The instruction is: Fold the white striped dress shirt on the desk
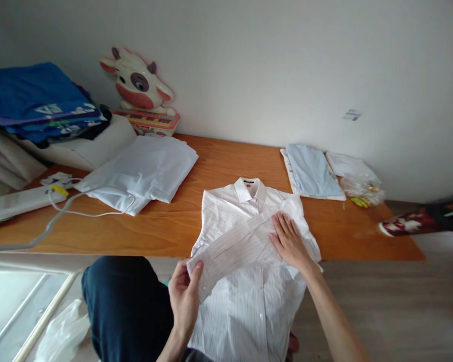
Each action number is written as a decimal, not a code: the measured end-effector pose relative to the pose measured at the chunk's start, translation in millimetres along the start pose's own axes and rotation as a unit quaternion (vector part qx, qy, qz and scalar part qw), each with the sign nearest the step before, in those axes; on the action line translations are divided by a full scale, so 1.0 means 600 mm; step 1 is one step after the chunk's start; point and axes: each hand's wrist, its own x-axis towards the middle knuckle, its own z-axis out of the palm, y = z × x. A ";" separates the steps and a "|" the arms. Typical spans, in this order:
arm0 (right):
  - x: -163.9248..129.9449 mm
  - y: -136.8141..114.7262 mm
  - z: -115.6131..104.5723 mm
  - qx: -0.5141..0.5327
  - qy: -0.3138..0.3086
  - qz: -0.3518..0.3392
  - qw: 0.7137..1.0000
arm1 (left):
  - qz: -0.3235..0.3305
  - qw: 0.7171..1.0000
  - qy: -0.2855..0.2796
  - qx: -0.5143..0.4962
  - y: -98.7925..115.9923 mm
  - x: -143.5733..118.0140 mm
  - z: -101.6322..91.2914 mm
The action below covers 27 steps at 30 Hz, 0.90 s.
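Left hand (184, 296) grips the cuff of the white pinstriped cotton shirt (249, 281); right hand (289, 241), at 2 o'clock, presses open-palmed. Shirt hem cut off below the wooden worktop (219, 166).

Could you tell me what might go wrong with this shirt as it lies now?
The white striped shirt hangs well over the table edge, so its lower half might drag it off. The left hand grips only the cuff of the crossed sleeve, which could slip or crease. The right hand presses flat on the sleeve; lifting it may undo the fold.
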 end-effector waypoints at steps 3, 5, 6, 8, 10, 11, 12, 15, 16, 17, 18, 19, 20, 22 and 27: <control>-0.012 0.015 -0.020 0.175 0.024 0.047 0.983 | 0.106 0.991 -0.082 0.009 0.045 -0.042 0.054; -0.025 0.021 -0.044 0.310 0.083 0.122 0.939 | 0.188 0.963 -0.193 0.028 0.074 -0.079 0.101; -0.034 0.022 -0.057 0.368 0.099 0.163 0.910 | 0.222 0.938 -0.261 0.043 0.083 -0.099 0.127; -0.053 0.024 -0.084 0.452 0.083 0.225 0.859 | 0.270 0.870 -0.406 0.079 0.088 -0.140 0.180; -0.071 0.026 -0.109 0.483 0.031 0.239 0.842 | 0.304 0.787 -0.525 0.112 0.071 -0.180 0.234; -0.080 0.028 -0.120 0.476 0.009 0.231 0.849 | 0.319 0.750 -0.566 0.126 0.054 -0.199 0.258; -0.087 0.032 -0.130 0.458 -0.007 0.215 0.862 | 0.330 0.722 -0.592 0.138 0.035 -0.216 0.280; -0.108 0.054 -0.147 0.378 -0.027 0.161 0.911 | 0.349 0.680 -0.620 0.179 -0.032 -0.253 0.322; -0.116 0.065 -0.147 0.348 -0.020 0.145 0.926 | 0.352 0.673 -0.621 0.194 -0.052 -0.259 0.327; -0.123 0.075 -0.145 0.316 -0.008 0.131 0.939 | 0.354 0.668 -0.621 0.208 -0.071 -0.260 0.329; -0.130 0.085 -0.140 0.286 0.006 0.120 0.951 | 0.352 0.665 -0.620 0.222 -0.087 -0.258 0.327; -0.136 0.093 -0.135 0.258 0.016 0.113 0.959 | 0.346 0.664 -0.619 0.237 -0.102 -0.254 0.322; -0.142 0.099 -0.128 0.234 0.022 0.109 0.966 | 0.335 0.666 -0.617 0.251 -0.116 -0.247 0.315; -0.148 0.105 -0.117 0.194 0.028 0.109 0.974 | 0.308 0.671 -0.615 0.275 -0.138 -0.234 0.299; -0.130 0.097 -0.115 0.193 0.021 0.126 0.973 | 0.162 0.763 -0.586 0.218 -0.168 -0.223 0.275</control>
